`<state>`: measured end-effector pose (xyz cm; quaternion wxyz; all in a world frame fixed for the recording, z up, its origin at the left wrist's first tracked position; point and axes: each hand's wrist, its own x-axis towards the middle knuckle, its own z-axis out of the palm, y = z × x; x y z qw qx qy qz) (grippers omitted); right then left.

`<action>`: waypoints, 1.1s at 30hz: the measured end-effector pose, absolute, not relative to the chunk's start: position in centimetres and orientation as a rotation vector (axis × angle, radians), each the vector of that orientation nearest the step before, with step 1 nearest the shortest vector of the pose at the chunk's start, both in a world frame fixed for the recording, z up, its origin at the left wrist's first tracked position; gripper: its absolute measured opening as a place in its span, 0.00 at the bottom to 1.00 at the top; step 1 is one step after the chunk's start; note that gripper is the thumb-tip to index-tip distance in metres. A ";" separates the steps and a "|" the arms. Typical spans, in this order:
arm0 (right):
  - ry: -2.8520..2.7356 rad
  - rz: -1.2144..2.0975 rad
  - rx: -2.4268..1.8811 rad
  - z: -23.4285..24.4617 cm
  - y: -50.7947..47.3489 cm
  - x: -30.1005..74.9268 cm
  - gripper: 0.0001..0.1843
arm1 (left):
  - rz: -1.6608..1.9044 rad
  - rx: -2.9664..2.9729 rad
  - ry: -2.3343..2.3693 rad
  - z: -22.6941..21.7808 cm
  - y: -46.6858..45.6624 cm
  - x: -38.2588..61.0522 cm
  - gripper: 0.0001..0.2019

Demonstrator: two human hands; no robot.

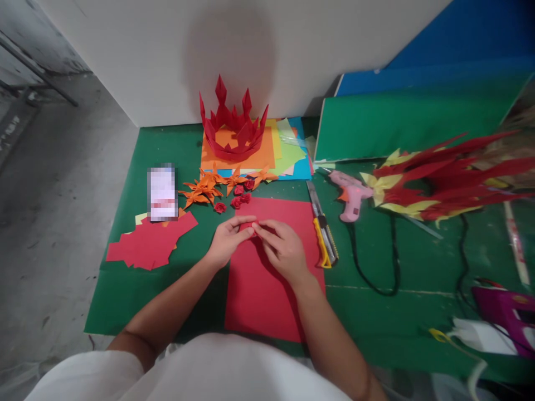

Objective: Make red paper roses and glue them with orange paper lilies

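Note:
Between the fingertips of my left hand and my right hand is a small folded piece of red paper. Both hands are closed on it in a pinch, and the fingers cover most of its shape. They hover over a large red paper sheet on the table. Just beyond the hands lie several small red paper roses and several orange folded paper flowers. A yellow box cutter with its blade out lies along the sheet's right edge.
A red paper crown stands on stacked coloured sheets at the back. Left are a phone and red paper pieces. A pink glue gun with a black cord and a red-and-yellow paper piece lie right.

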<state>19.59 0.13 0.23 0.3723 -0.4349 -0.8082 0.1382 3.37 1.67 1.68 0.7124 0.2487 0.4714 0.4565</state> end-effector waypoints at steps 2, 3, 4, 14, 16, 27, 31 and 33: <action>-2.022 0.419 -1.118 0.4 0.1 19.5 0.21 | 1.026 0.564 1.059 1.5 1.6 3.4 0.15; -1.979 0.475 -1.131 0.6 0.1 19.5 0.21 | 1.031 0.577 1.064 1.3 1.6 3.5 0.15; -1.922 0.540 -1.153 0.7 0.1 19.4 0.20 | 1.040 0.596 1.069 1.1 1.5 3.5 0.16; -1.533 0.915 -1.330 1.3 0.4 18.8 0.09 | 1.208 0.980 1.008 0.2 0.7 4.5 0.17; -1.532 0.882 -1.336 1.4 0.5 18.9 0.05 | 1.165 0.965 1.020 0.2 0.6 4.5 0.15; -1.362 1.050 -1.427 1.2 0.2 19.0 0.10 | 1.021 0.865 1.087 0.6 0.8 4.2 0.15; -1.386 1.019 -1.446 1.1 0.2 19.0 0.09 | 0.990 0.864 1.125 0.7 0.9 4.2 0.15; -1.390 1.013 -1.452 1.1 0.2 19.1 0.09 | 0.984 0.867 1.131 0.8 0.9 4.3 0.15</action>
